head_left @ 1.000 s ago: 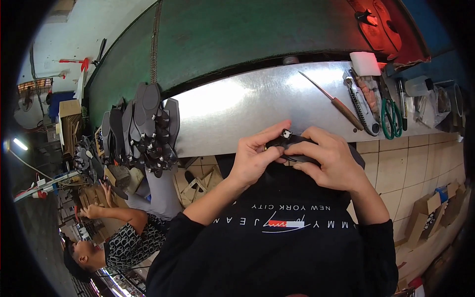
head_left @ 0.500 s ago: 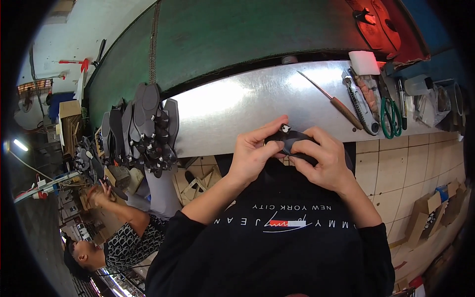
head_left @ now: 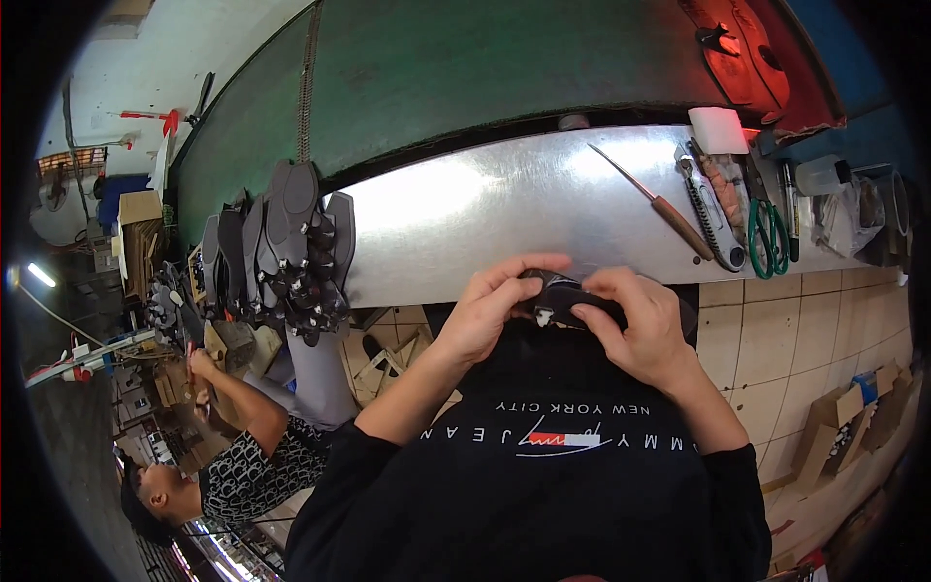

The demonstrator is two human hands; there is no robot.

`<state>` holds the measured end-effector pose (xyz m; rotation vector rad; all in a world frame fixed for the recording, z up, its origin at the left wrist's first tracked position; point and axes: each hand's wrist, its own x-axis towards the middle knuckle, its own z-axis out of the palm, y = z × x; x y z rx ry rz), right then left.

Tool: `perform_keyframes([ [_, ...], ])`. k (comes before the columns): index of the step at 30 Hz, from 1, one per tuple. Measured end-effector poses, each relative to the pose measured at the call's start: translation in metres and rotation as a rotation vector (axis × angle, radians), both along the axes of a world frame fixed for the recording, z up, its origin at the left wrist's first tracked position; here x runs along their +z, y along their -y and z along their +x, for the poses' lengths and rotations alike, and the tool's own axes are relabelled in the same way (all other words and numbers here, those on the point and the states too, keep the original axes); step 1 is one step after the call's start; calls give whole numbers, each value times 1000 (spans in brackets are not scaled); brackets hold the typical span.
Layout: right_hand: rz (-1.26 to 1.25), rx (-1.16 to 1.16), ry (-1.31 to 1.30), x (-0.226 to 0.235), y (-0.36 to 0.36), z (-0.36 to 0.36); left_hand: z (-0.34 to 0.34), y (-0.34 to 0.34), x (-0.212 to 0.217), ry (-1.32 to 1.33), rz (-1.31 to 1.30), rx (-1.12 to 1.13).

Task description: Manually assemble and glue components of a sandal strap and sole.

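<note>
Close to my body, just off the near edge of the metal table, I hold a dark sandal piece [head_left: 580, 306] between both hands. It has a black strap, and a small whitish bit shows at its near end. My left hand [head_left: 490, 308] pinches the strap end with thumb and fingers. The fingers of my right hand [head_left: 635, 320] are closed round the other side, thumb on the top. Part of the piece is hidden behind my fingers. A pile of similar dark grey sandal soles with black straps [head_left: 291, 247] lies at the table's left end.
On the metal table [head_left: 465, 233] lie a wooden-handled awl [head_left: 669, 218], a utility knife [head_left: 713, 213], green-handled scissors [head_left: 768, 238] and a marker [head_left: 790, 209]. A green conveyor belt [head_left: 436, 58] runs behind, carrying red-lit soles [head_left: 742, 58]. A co-worker [head_left: 242, 436] works at left. Cardboard boxes [head_left: 844, 417] stand right.
The sandal piece has been turned in my hands, so its whitish end now faces my body. My left fingers have shifted their hold. The co-worker's arms have moved.
</note>
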<state>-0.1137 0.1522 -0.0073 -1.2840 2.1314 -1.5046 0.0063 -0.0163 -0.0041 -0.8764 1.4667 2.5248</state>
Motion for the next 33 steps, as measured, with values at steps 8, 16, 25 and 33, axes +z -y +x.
perform_keyframes([
  [8, 17, 21, -132, -6, -2, 1, 1, -2, 10, 65, -44, -139],
  [16, 6, 57, -92, -16, -5, 13, 7, -12, -1, 74, -237, -172],
  [25, 92, 22, 156, -15, -3, 18, 11, -13, -15, 53, -306, -152],
  [33, 1, -6, 79, -33, -4, 23, 8, -8, -21, 189, -233, -165],
])
